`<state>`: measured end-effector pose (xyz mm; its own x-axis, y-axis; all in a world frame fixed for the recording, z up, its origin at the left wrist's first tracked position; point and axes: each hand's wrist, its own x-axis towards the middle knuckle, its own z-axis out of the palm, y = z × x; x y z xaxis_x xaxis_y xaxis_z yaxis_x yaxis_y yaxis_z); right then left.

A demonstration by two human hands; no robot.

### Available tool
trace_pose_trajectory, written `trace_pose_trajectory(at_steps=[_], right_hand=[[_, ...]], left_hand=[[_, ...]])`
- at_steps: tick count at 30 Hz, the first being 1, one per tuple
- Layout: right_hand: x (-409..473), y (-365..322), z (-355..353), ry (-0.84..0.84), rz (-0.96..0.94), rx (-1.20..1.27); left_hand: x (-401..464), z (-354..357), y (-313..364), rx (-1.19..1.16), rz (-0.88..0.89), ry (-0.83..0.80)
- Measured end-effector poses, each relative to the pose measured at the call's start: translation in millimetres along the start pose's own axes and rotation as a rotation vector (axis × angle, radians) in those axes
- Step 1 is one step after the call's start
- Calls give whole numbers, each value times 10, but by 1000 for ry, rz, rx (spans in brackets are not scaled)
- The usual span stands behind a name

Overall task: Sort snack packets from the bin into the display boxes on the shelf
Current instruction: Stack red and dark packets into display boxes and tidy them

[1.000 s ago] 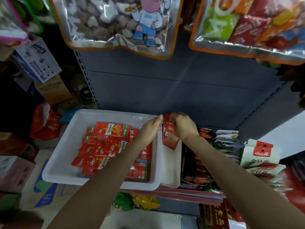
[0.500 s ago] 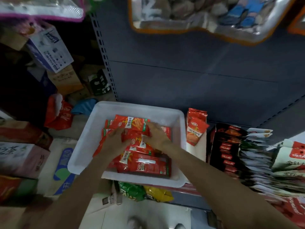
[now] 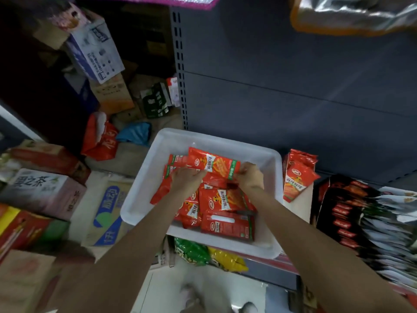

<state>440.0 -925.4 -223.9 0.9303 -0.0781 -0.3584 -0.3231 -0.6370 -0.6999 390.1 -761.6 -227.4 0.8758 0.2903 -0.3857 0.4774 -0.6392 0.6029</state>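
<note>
The bin (image 3: pixel 144 195) is plain white, and the snack packets (image 3: pixel 222 201) in it are bright red-orange with a white label band, green edging and a small cartoon figure. The packets standing in the display box (image 3: pixel 297 177) match them. Further right sit black packets (image 3: pixel 338 213) with red labels. The shelf back panel (image 3: pixel 293 91) is dull grey-blue.

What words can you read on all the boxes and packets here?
"男之茶": pink carton on the left.
"脉动": blue and white sack beside the white bin.
Red snack packets, white box up top, dark packets at right: print too small or blurred to read.
</note>
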Motion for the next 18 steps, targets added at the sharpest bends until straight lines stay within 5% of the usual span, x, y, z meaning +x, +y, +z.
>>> trace_pose_trajectory(at_steps=[3,6,11,15,18], right_hand=[[-111,52,-204,12,-115,86],[-227,110,-392,-113,-136,376],[-376,237,-777,-130,-238,331],[-377,315,-1147,66,-276,163],[-403,337,-1467,136,-363,101]], left_hand=[[18,57,143,-131,-20,69],[-47,76,350,-589,-140,32],[-182,136,774,-1028,-189,-92],[-286,235,1073,-1084,42,-45],[-322,379,1345,-887,281,30]])
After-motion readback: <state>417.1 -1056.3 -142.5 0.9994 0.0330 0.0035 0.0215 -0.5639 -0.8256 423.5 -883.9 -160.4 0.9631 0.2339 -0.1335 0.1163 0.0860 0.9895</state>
